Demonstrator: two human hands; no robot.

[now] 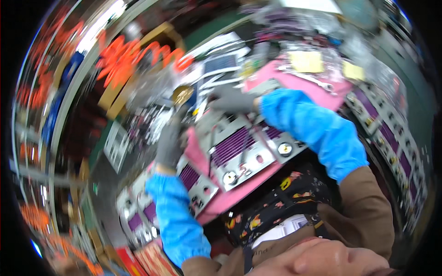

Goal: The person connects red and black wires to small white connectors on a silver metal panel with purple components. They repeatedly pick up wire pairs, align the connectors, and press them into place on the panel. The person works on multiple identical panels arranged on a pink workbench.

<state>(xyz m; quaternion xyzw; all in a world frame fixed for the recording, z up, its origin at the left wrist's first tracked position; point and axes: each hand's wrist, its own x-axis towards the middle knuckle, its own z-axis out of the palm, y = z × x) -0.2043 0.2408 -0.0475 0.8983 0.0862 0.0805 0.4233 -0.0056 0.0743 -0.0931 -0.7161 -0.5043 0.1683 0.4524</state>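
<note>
My left hand (171, 143), in a grey glove, reaches over the left part of the bench, its thumb apart from its stretched fingers. Just past its fingertips is a small round gold-coloured dish (183, 95). My right hand (234, 100), also gloved, is above the far edge of a metal panel with a purple slatted middle (234, 146). Its fingers are curled together; blur hides what they hold, if anything. That panel has a round knob-like part (230, 178) at its near corner and lies on a pink mat (225, 201). A similar panel (189, 177) lies to its left.
More panels stand in a row at the right (386, 138). Loose small metal parts (149, 122) are heaped beyond my left hand. Orange coiled hoses (117, 60) fill the far left. Yellow pads (306, 61), a wrench (317, 83) and plastic bags (368, 50) lie at the far right.
</note>
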